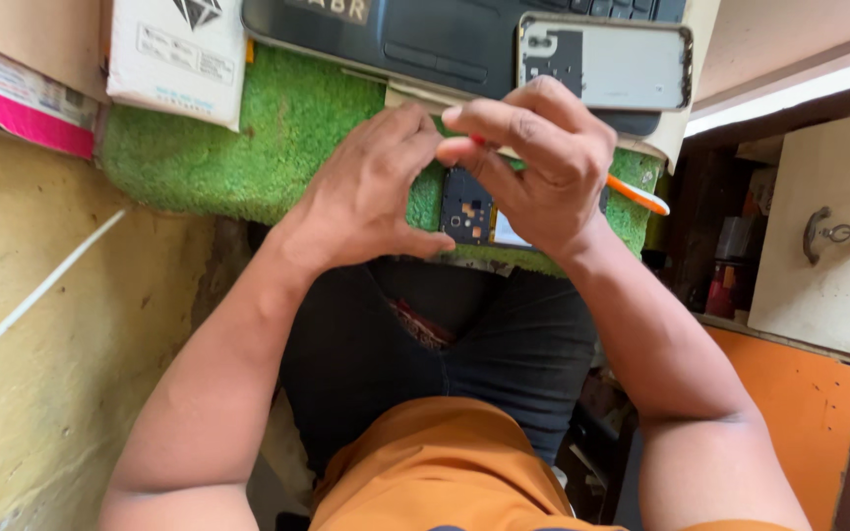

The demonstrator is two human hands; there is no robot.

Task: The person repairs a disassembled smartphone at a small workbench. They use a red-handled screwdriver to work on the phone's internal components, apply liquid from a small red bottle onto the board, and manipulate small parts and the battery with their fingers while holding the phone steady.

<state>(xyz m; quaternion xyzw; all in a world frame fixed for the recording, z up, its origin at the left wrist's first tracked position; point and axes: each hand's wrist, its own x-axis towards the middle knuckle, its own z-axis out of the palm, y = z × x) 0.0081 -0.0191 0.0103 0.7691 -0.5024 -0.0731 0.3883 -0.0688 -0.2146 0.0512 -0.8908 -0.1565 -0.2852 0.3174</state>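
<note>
Head view: both hands meet over an opened phone point(467, 208) on the green mat point(277, 138). Right hand point(543, 162) pinches an orange tool point(638, 195); left hand point(366, 192) steadies the phone, though its grip is hidden.

A green, grass-like mat point(277, 138) is covering the work surface under both hands. An opened phone point(471, 208) with bare circuit parts is lying on it directly below the grip. Beyond the grip, a dark laptop point(425, 34) is resting on the mat's far edge, and a white box point(179, 54) is sitting off to the grip's left.
</note>
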